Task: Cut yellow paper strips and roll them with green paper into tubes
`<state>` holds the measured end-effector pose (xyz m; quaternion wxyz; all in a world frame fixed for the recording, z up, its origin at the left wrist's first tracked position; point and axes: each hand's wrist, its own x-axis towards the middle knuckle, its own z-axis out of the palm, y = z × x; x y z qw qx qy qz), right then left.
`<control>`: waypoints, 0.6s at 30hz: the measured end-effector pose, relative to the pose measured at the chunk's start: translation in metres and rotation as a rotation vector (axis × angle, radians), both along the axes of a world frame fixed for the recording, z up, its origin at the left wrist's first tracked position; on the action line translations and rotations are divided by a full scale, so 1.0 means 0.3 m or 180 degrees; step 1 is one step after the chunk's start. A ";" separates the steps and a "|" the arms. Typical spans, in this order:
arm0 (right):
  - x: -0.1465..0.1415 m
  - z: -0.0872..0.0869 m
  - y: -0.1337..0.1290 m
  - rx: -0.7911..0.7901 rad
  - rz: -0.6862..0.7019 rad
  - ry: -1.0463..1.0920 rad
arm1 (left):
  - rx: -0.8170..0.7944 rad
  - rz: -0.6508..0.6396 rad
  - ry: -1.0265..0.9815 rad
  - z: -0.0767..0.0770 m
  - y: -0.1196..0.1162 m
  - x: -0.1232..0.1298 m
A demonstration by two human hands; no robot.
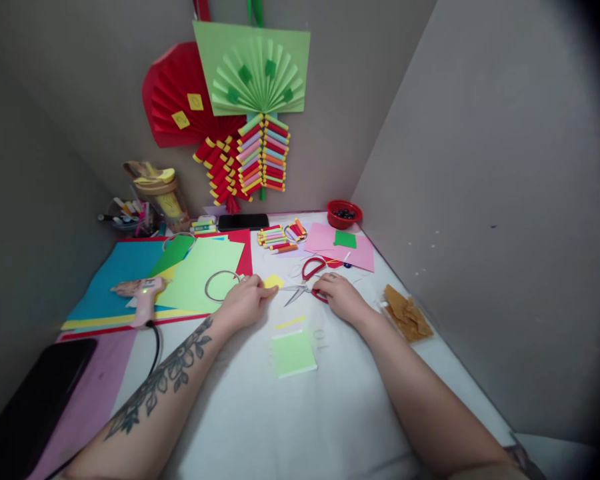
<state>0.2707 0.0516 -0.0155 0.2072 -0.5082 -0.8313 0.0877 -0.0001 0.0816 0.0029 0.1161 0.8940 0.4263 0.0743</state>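
Between the thumb and fingers of my left hand (245, 301) is a small piece of yellow paper (273, 283). My right hand (339, 295) is closed at the lower red handle loop of a pair of scissors (300, 291); the upper loop has no finger in it. The blades stand apart and point left toward the yellow paper. Nearer to me lie a thin yellow strip (291, 323) and a light green paper square (294, 353), with a whitish edge along its front.
Coloured paper sheets (207, 267) with metal rings and a pink glue gun (147, 300) lie left. Small paper rolls (275, 237), pink paper (320, 238) and a red bowl (344, 215) sit behind. A brown-filled packet (407, 313) is right; paper fans (260, 73) hang above.
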 end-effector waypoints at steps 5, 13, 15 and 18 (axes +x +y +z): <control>0.003 -0.005 -0.003 -0.0013 0.0092 0.0224 | -0.0013 0.0030 -0.0028 0.007 -0.006 0.002; -0.003 -0.002 -0.015 -0.0048 0.0127 0.0300 | -0.0142 0.0081 0.0007 0.018 -0.010 0.002; -0.005 0.000 -0.019 -0.0071 0.0111 0.0289 | -0.0175 0.0074 -0.0005 0.021 -0.010 0.003; -0.014 0.000 -0.022 -0.0075 0.0117 0.0262 | -0.0228 0.0097 -0.0024 0.024 -0.011 0.004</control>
